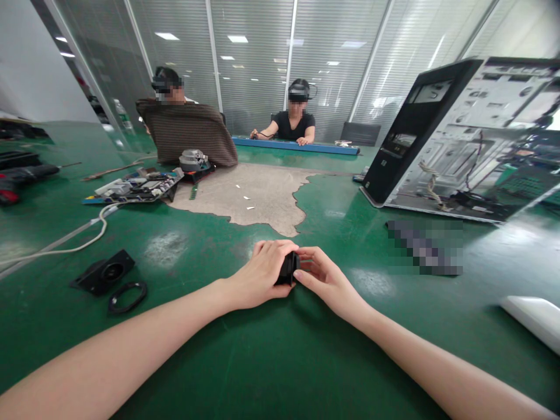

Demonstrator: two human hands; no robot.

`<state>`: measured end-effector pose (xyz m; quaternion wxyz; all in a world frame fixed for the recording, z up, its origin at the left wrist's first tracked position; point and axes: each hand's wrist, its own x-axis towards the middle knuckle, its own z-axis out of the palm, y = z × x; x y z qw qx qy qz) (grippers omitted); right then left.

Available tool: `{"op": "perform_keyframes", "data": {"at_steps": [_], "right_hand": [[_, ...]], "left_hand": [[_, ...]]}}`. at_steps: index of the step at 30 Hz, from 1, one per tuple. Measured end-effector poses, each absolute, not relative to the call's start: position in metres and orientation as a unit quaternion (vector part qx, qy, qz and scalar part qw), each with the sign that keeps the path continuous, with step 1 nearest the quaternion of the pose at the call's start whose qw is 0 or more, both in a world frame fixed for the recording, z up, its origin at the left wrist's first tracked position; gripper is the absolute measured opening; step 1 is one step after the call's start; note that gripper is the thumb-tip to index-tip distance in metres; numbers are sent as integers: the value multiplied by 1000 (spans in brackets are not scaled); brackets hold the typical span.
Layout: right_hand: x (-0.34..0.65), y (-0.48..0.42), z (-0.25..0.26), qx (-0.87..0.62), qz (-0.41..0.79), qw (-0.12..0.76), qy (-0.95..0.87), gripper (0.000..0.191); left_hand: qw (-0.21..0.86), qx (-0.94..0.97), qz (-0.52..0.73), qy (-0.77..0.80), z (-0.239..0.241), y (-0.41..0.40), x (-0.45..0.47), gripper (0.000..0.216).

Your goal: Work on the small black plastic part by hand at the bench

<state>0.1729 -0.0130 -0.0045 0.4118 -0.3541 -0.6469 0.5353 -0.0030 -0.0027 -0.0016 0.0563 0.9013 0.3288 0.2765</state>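
A small black boxy part is held between my hands just above or on the green table; much of it is hidden by fingers. My left hand wraps round its left side, fingers over the top and thumb below. From the right, my right hand pinches its edge between thumb and fingers. To the left lie a black square part with a round opening and a black ring.
An open computer case stands at right, near a blurred-out dark item. At left are a circuit board, a pale cable and a power drill. Two people sit across the table, one behind a brown cloth-covered object.
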Motion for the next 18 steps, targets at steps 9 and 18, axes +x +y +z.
{"op": "perform_keyframes", "data": {"at_steps": [9,18], "right_hand": [[173,-16,-3,-329,546,427,-642,17],[173,-13,-3,-352,540,414,-642,25]], "left_hand": [[54,900,280,329,-2,-3,-3,57],[59,900,283,326,-2,-3,-4,56]]}}
